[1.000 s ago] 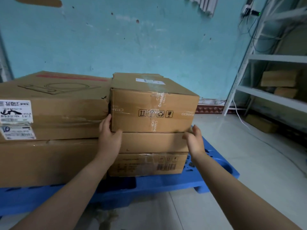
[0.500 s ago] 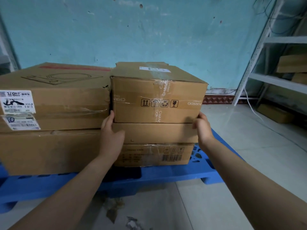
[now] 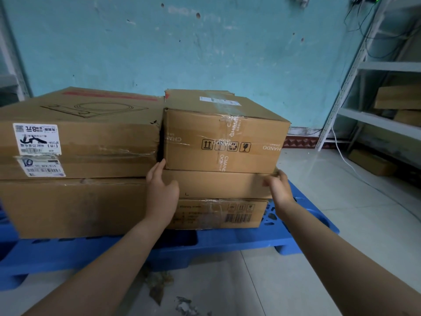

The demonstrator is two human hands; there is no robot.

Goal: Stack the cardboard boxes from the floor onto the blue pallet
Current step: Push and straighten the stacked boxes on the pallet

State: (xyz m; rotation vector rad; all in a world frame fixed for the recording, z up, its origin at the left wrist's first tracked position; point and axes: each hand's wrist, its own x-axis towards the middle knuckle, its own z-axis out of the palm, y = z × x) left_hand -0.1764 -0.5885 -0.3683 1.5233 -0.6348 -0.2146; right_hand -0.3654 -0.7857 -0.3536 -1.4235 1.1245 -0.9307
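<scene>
A blue pallet (image 3: 227,245) on the tiled floor carries two stacks of cardboard boxes. On the right, a taped box printed CHANDO (image 3: 218,137) sits on a flat plain box (image 3: 218,184), which lies on a smaller barcoded box (image 3: 218,213). On the left, a wide labelled box (image 3: 79,133) rests on a large plain box (image 3: 75,206). My left hand (image 3: 160,190) lies flat against the flat box's left end, its fingertips at the CHANDO box's lower left corner. My right hand (image 3: 279,185) is blurred beside the flat box's right end, fingers loosely curled around nothing.
A white metal shelf (image 3: 387,124) stands at the right with cardboard boxes (image 3: 398,96) on it and another box (image 3: 371,161) on the floor below. A white cable (image 3: 341,153) hangs beside it. Paper scraps (image 3: 159,283) lie on the floor before the pallet. A blue wall is behind.
My right hand has slipped down off the CHANDO box's lower right corner. My left hand has dropped slightly onto the flat box. The camera has drawn nearer to the stacks.
</scene>
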